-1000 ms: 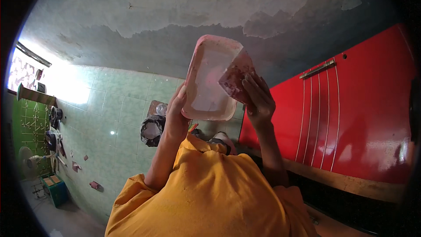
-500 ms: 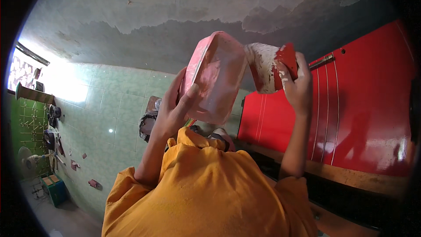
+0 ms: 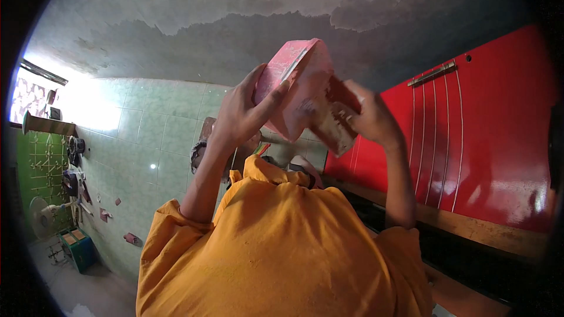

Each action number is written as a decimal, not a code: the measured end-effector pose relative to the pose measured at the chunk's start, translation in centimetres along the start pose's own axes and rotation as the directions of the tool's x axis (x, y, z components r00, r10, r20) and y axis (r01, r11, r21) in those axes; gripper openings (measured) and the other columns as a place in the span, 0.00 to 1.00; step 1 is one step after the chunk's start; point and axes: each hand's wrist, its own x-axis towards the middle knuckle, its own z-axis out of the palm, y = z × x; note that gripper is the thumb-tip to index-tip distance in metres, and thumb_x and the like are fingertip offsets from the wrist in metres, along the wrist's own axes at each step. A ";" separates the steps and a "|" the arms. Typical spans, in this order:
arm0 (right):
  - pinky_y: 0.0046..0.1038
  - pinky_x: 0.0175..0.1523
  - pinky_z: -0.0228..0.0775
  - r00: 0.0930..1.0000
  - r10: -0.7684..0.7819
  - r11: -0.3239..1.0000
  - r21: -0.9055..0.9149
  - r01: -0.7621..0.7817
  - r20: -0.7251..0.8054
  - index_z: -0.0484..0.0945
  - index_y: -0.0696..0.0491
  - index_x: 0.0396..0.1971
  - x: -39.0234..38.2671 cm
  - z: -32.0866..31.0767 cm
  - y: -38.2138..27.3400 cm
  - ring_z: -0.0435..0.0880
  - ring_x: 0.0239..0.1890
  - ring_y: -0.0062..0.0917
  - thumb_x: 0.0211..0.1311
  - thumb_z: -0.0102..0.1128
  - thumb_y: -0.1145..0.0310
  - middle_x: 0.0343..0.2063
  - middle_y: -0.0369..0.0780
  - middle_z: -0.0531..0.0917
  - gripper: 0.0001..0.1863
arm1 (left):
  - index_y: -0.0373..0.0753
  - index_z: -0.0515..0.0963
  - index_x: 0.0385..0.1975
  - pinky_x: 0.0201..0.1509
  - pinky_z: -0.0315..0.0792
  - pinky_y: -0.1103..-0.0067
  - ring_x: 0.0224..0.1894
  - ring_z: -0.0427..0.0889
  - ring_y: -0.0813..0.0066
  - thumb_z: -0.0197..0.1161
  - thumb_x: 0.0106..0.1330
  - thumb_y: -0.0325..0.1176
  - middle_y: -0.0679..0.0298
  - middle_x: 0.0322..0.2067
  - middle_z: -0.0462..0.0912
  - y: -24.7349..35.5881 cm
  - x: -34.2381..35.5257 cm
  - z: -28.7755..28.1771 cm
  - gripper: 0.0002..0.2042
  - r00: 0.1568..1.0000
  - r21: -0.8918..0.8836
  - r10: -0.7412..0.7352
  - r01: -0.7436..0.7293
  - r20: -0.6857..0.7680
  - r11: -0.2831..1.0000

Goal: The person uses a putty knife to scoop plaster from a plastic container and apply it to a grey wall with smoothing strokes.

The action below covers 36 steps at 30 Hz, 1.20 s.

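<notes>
My left hand [image 3: 244, 108] grips a pink plastic tub [image 3: 285, 64] by its side, thumb over the rim. The tub is tilted, its opening facing right, and whitish paste smears its inside. Closed around a red putty spreader [image 3: 341, 97], my right hand [image 3: 376, 118] holds it at the tub's open side. Pale paste coats the spreader's wide blade, which overlaps the tub's edge; whether it touches the inside is hidden.
Ahead stands a grey wall [image 3: 235, 0] with a darker, uneven patch. A glossy red door [image 3: 499, 123] with a metal bolt [image 3: 432, 74] is on the right. Green tiles [image 3: 141, 135] carry small scraps at left, near a fan [image 3: 41, 217] and teal box [image 3: 79, 251].
The tub has tipped further and shifted slightly right and up. My right hand has moved left and down, turning the spreader so that its blade now points downward across the tub's edge.
</notes>
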 end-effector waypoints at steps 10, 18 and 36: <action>0.28 0.62 0.72 0.941 0.339 0.601 0.766 -0.229 0.016 0.76 0.58 0.57 -3.3 5.3 9.8 0.80 0.55 0.22 0.63 0.58 0.80 0.52 0.35 0.82 0.21 | 0.31 0.70 0.66 0.47 0.75 0.81 0.48 0.79 0.77 0.59 0.75 0.51 0.62 0.47 0.80 -9.1 2.9 3.6 0.31 0.980 -0.438 -0.185 0.200 0.077 0.876; 0.26 0.46 0.75 0.510 0.043 0.956 0.183 0.228 -0.859 0.81 0.57 0.47 0.3 -14.0 4.0 0.83 0.41 0.20 0.71 0.61 0.70 0.42 0.36 0.85 0.10 | 0.38 0.68 0.68 0.48 0.82 0.72 0.54 0.82 0.66 0.55 0.73 0.59 0.58 0.56 0.79 -4.3 2.5 3.1 0.34 0.959 -0.444 -0.252 0.284 0.132 0.850; 0.45 0.68 0.67 0.368 -0.725 0.500 -0.812 -0.302 -0.583 0.76 0.54 0.63 13.0 -19.7 2.5 0.78 0.63 0.43 0.57 0.57 0.82 0.60 0.48 0.80 0.30 | 0.37 0.68 0.68 0.45 0.83 0.72 0.51 0.83 0.69 0.54 0.74 0.58 0.59 0.54 0.80 -5.4 2.5 2.1 0.33 0.946 -0.543 -0.258 0.324 0.196 0.775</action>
